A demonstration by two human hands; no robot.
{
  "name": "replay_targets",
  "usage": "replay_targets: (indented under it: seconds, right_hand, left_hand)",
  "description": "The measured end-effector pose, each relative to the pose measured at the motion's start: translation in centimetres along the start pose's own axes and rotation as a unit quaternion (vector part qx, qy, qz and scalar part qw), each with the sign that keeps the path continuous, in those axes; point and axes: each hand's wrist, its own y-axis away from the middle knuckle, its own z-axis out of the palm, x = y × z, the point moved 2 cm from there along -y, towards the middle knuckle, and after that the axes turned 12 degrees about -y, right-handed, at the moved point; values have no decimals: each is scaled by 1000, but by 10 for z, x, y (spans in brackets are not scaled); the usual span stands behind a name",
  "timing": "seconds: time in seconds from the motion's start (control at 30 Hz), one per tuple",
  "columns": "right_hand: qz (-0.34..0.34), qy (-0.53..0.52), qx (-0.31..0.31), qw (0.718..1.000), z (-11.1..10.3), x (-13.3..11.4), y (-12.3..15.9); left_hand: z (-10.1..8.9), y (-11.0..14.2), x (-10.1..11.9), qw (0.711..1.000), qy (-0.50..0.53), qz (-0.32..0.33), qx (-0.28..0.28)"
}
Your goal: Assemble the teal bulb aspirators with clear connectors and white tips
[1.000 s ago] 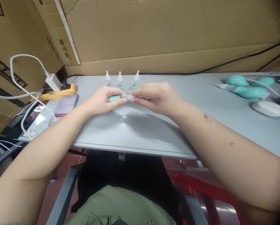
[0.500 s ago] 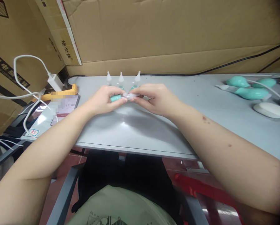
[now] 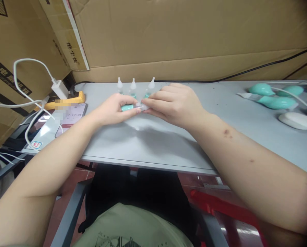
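Note:
Both hands meet over the table around a small teal-and-clear nozzle piece (image 3: 127, 107), which lies sideways in the air or just above the surface; the exact gap I cannot tell. My left hand (image 3: 115, 109) pinches its clear middle between thumb and fingers, with the teal end showing at the left. At the whitish right end, the fingers of my right hand (image 3: 174, 104) are closed round it, partly hiding it. Behind the hands stand three similar pieces with pointed white tips: a left one (image 3: 119, 84), a middle one (image 3: 133, 84) and a right one (image 3: 152, 84), the last partly covered by my right fingers.
Teal rubber bulbs (image 3: 276, 102) lie at the right beside a white oval case (image 3: 298, 120). A phone (image 3: 76, 115), a yellow power strip (image 3: 78, 97) and a white charger (image 3: 60, 90) with cables occupy the left. Cardboard (image 3: 168, 37) walls off the back.
My right hand has rolled over, its back turned further up and its knuckles higher, while still gripping the whitish end. My left hand holds nearly the same place.

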Motion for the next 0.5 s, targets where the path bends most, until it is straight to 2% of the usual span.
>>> replay_targets:
  seconds: [0.17, 0.37, 0.5]
  right_hand:
    - [9, 0, -13, 1000, 1, -2, 1]
    - [11, -22, -56, 998, 5, 0, 4]
    - [34, -108, -44, 993, 4, -1, 4]
  left_hand:
    - [3, 1, -2, 999, -40, 16, 17]
    - [9, 1, -4, 989, -137, 50, 24]
    - [10, 2, -2, 977, -205, 49, 17]
